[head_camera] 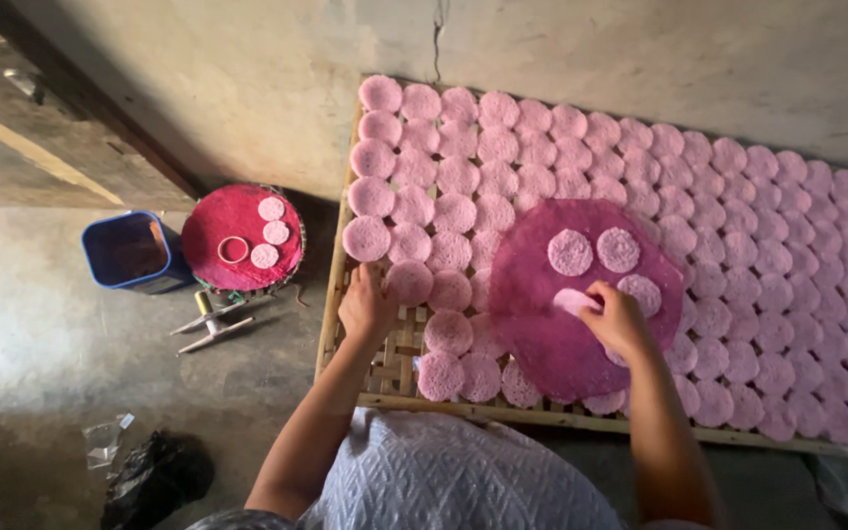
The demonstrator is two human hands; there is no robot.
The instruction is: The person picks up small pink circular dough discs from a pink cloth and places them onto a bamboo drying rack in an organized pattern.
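A bamboo rack (385,365) lies on the floor, covered with rows of several small pale pink round discs (718,216). On top of them rests a large dark pink round sheet (542,344) carrying three small discs. My right hand (615,319) pinches a small pink disc (573,299) at the middle of that sheet. My left hand (367,306) presses down on a pink disc (408,282) near the rack's left edge, fingers spread over it.
Left of the rack stands a round stand topped with a dark pink sheet (238,236), three small discs and a ring cutter (233,249). A blue tub (130,251) is beside it. Metal tools (210,322) and a black bag (154,476) lie on the concrete floor.
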